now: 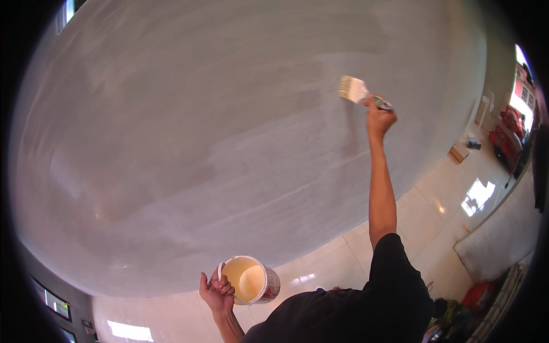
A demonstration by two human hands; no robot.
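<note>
With my right arm stretched up and forward, my right hand [380, 118] is closed around the handle of a wide paintbrush [357, 90]. The brush's pale bristles point left, at or very near the grey wall [251, 103]; whether they touch it I cannot tell. Darker and lighter patches mark the wall surface. Low in front of me, my left hand [217, 290] grips the handle of a white bucket [271, 286]. The bucket tilts so that its yellowish inside and a pale, round area at the bottom show.
Glossy light tiles [337, 257] run along the wall's foot. On the right, a small cardboard box [459, 152] lies near the wall, with red items [503, 143] beyond it. A grey slab-like surface [494, 234] and assorted clutter [457, 314] stand nearer on the right.
</note>
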